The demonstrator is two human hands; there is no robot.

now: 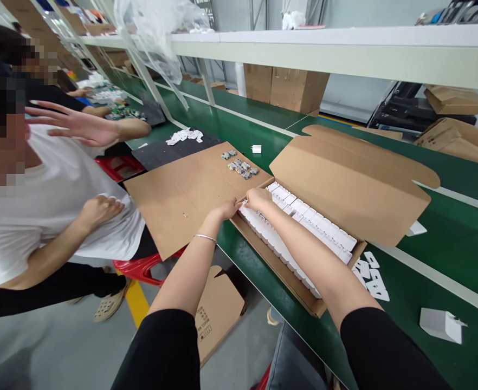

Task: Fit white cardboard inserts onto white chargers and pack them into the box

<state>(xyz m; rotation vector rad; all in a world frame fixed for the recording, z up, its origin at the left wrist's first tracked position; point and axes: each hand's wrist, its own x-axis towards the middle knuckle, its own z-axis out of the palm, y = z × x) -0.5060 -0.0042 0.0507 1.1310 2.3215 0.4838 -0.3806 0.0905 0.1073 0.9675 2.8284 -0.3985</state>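
Note:
A long cardboard box lies with its lid folded back on the green bench. Rows of white plastic plug housings fill it. At the box's far left corner, my left hand has its fingers pressed together by the rim. My right hand is curled closed beside it, over the end of the near row. The two hands almost touch fingertip to fingertip. Whatever lies between the fingers is too small and covered to make out.
A flat cardboard sheet bears small circuit boards. White plug adapters and flat white pieces lie on the bench. On the left sits a co-worker with one hand raised. A shelf runs overhead.

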